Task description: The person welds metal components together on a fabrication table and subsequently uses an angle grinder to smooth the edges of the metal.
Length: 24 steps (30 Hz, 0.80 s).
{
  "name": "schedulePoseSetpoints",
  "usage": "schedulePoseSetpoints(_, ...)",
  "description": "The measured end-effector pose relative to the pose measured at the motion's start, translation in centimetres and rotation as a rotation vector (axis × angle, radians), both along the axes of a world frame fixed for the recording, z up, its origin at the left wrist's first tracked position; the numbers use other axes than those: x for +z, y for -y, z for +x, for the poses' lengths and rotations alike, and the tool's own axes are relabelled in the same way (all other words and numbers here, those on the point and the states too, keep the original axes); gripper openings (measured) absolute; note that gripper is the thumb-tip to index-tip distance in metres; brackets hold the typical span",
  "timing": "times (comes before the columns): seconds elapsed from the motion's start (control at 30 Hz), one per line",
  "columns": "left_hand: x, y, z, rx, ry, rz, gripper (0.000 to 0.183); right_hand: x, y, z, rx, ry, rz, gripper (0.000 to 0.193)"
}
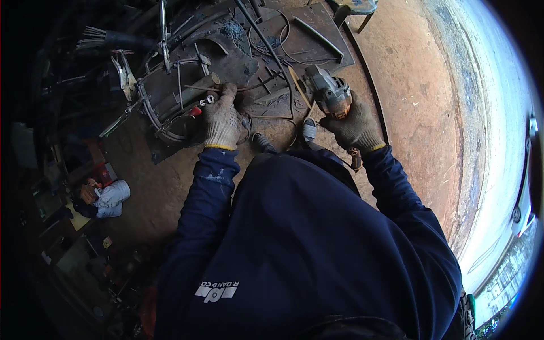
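Note:
My right hand, in a knitted work glove, is wrapped round a grey angle grinder with a worn, dusty body. A pale disc edge shows at the grinder's left side. Across from it, my left hand wears a pale glove with a yellow cuff. Its fingers are closed over a thin metal rod that lies above the steel work table. Close beside these fingers are a small silver round end and a red-tipped piece. My left palm is hidden.
The steel table carries a curved metal frame, locking pliers, a loose cable or wire and a metal bar. A bundle of rods sticks out at the far left. A person is at lower left.

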State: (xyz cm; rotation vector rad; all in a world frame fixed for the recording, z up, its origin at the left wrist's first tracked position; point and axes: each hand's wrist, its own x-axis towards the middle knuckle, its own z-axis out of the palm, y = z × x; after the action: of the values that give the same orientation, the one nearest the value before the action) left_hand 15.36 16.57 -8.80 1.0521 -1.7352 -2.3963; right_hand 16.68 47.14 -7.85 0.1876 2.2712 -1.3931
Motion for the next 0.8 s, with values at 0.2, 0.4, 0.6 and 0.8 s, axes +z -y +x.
schedulePoseSetpoints(0.2,0.0,0.3,-0.3,0.124,0.054,-0.016,0.019,-1.4,0.3,-0.3,0.028,-0.049,0.042,0.084)
schedulePoseSetpoints(0.4,-0.1,0.0,-0.7,0.121,0.131,-0.075,0.021,-2.5,1.2,-1.1,0.053,-0.058,0.049,0.079)
schedulePoseSetpoints(0.6,0.7,-0.5,-1.0,0.116,0.146,-0.114,0.023,-3.1,1.9,-2.4,0.08,-0.021,-0.019,0.07)
schedulePoseSetpoints(0.8,1.1,-0.7,-0.6,0.136,0.099,-0.047,0.023,-2.3,2.0,-3.1,0.13,-0.004,-0.009,0.067)
